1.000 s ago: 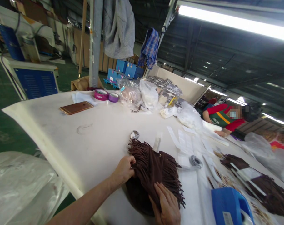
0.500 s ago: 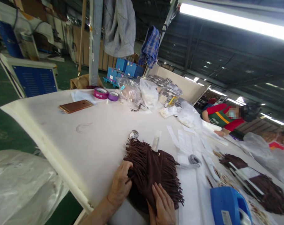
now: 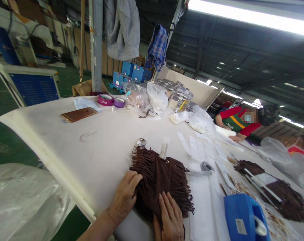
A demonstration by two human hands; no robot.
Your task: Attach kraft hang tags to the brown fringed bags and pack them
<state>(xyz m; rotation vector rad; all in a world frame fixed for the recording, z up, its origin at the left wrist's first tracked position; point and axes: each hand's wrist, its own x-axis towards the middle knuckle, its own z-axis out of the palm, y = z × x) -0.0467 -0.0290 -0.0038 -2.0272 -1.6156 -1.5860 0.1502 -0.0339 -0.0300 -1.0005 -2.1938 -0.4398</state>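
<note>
A dark brown fringed suede piece [image 3: 160,175] lies on the white table [image 3: 101,140] just in front of me. My left hand [image 3: 124,195] rests on its left edge, fingers laid over the fringe, thumb on the table. My right hand [image 3: 169,217] lies flat on the near part of the piece, fingers stretched out and close together. A small metal ring [image 3: 141,142] and a clear wrapped tab [image 3: 163,150] stick out at the piece's far edge.
A blue tape dispenser [image 3: 244,219] stands at my right. More brown fringed pieces [image 3: 274,192] and white paper strips [image 3: 199,150] lie beyond. A phone [image 3: 78,114], tape rolls [image 3: 106,99] and plastic bags [image 3: 157,98] sit at the far side. A person in red [image 3: 238,122] works across the table.
My left hand went from pinching the fringe at the upper left to lying flatter on the piece's left edge, nearer me. My right hand has hardly shifted on the piece.
</note>
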